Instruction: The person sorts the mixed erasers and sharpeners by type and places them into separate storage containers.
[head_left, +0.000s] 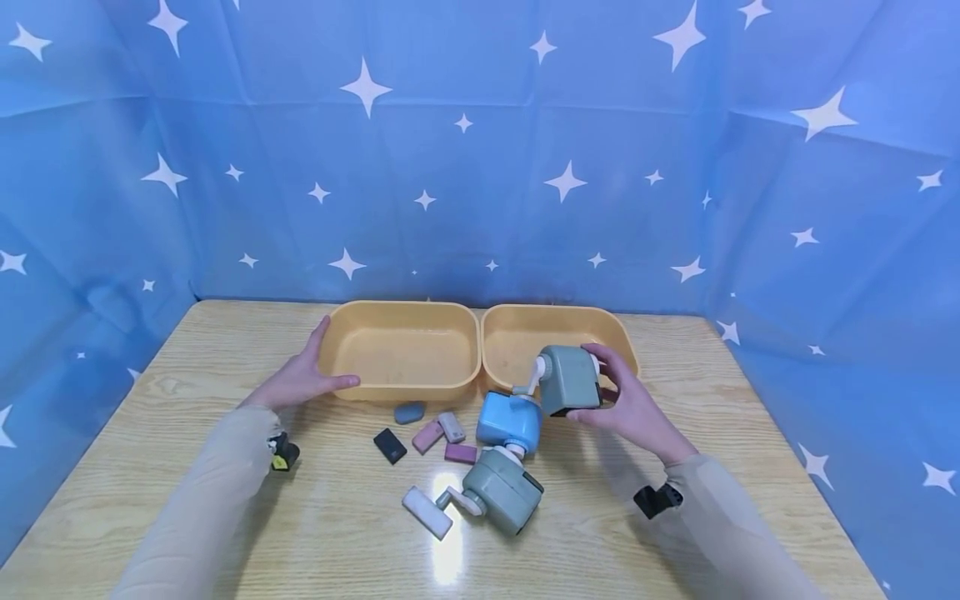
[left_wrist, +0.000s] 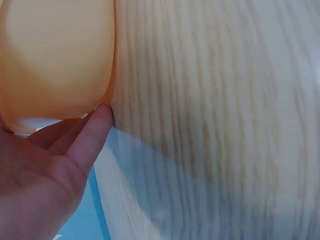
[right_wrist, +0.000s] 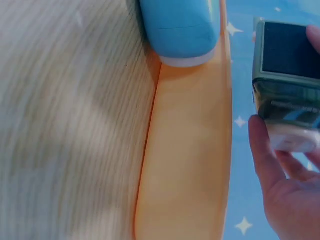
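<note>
My right hand (head_left: 630, 410) holds a grey-green hand-crank pencil sharpener (head_left: 572, 381) by its side, over the front rim of the right tan bin (head_left: 517, 337). The dark underside of that sharpener (right_wrist: 292, 50) faces the right wrist camera. Just below it, a blue pencil sharpener (head_left: 498, 419) is on the table, beside a second grey-green pencil sharpener (head_left: 506, 493) whose crank points left. My left hand (head_left: 300, 377) rests against the left end of the left tan bin (head_left: 405, 393), thumb and fingers spread. In the left wrist view, the thumb (left_wrist: 92, 135) touches the bin's outer wall.
Several small eraser-like blocks lie on the table: a blue one (head_left: 408, 412), a black one (head_left: 390, 446), pink ones (head_left: 428, 436), and a white one (head_left: 427, 512) in front. The bins stand side by side near a blue star-patterned curtain (head_left: 465, 208).
</note>
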